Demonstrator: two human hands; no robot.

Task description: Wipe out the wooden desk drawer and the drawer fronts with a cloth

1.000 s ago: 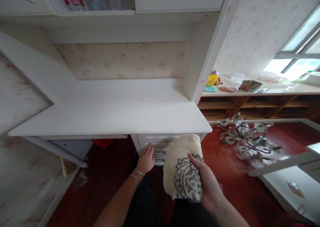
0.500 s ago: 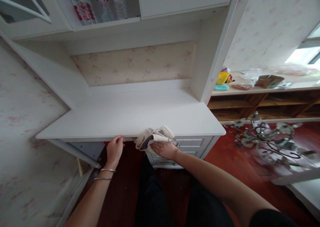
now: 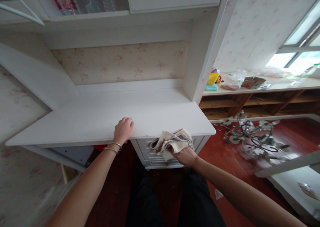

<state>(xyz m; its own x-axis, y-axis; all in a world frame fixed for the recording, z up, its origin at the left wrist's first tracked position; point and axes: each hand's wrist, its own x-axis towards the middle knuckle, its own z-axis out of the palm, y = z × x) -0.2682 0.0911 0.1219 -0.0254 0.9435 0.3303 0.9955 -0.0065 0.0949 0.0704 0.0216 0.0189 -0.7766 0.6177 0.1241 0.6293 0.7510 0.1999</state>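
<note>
Head view: right hand (image 3: 185,154) clenches a bunched cream cloth (image 3: 171,142) at the white counter's (image 3: 150,112) front edge, above the drawers (image 3: 150,152). Left hand (image 3: 123,129) rests on the counter, fingers (image 3: 128,121) curled, grasping nothing.

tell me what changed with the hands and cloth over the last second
The left hand rose from the drawer front to rest on the desk top near its edge. The right hand carried the cloth up against the desk's front edge, bunching it. The right hand's grip on the cloth stayed.
</note>
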